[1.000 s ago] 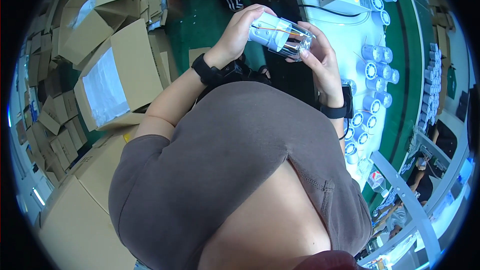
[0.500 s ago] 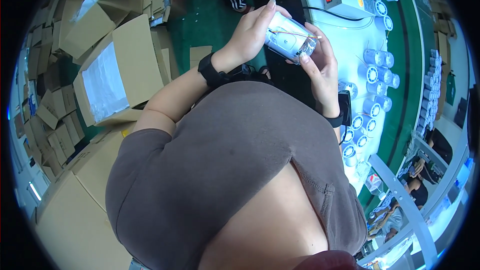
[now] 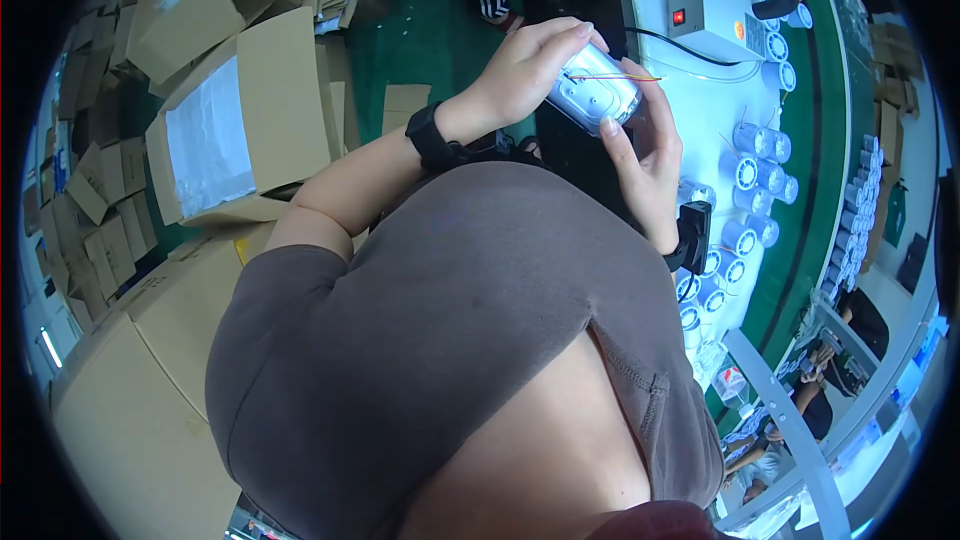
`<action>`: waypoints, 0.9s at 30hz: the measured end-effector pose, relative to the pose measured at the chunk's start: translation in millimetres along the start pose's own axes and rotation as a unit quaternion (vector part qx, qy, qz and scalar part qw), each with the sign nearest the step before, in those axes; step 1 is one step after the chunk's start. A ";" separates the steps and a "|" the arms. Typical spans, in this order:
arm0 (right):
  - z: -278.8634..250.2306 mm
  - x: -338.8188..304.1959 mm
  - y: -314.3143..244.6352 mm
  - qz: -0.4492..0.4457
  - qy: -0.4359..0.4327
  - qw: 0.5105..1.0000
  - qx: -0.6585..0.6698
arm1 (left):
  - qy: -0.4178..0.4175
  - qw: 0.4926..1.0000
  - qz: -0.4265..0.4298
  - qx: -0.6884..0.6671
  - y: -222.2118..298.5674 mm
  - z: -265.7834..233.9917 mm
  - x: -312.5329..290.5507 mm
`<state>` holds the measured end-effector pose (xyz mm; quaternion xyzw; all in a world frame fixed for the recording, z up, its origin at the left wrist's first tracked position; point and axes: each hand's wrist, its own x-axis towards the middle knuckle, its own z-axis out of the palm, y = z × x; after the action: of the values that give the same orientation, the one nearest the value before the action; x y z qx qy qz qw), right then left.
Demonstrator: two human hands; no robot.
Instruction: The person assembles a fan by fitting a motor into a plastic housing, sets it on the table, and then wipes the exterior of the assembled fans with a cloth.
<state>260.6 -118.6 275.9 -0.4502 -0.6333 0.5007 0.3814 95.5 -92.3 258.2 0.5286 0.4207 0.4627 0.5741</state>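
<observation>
One white cylindrical part (image 3: 592, 98), upper centre of frame.
Left hand (image 3: 527, 70) and right hand (image 3: 648, 155) both grasp it; thin wires (image 3: 610, 76) cross its side.

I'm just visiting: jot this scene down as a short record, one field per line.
Left hand: holds one end of a white cylinder
Right hand: thumb and fingers on its other end
Wires: thin, coloured, lying along the cylinder
White table, at right: grey box with red switch; more cylinders
At left: open cardboard box
</observation>
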 end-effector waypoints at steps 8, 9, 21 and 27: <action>-8.6 14.4 -5.2 -0.138 0.039 0.989 -0.041 | 0.020 0.999 0.008 0.030 -1.8 -0.1 2.7; -10.5 14.8 -5.1 -0.144 0.030 0.989 -0.033 | 0.025 0.999 0.003 0.024 -2.6 -0.3 3.9; -1.7 5.2 -3.4 -0.073 0.059 0.986 -0.137 | 0.010 0.998 -0.022 -0.051 1.1 5.4 10.5; -4.7 6.7 -6.4 -0.067 0.060 0.990 -0.113 | 0.004 0.998 -0.021 -0.058 1.9 8.9 11.6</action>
<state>261.7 -111.5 283.3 -0.4763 -0.6904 0.3716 0.3981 106.5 -82.9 260.9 0.4839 0.4063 0.4763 0.6115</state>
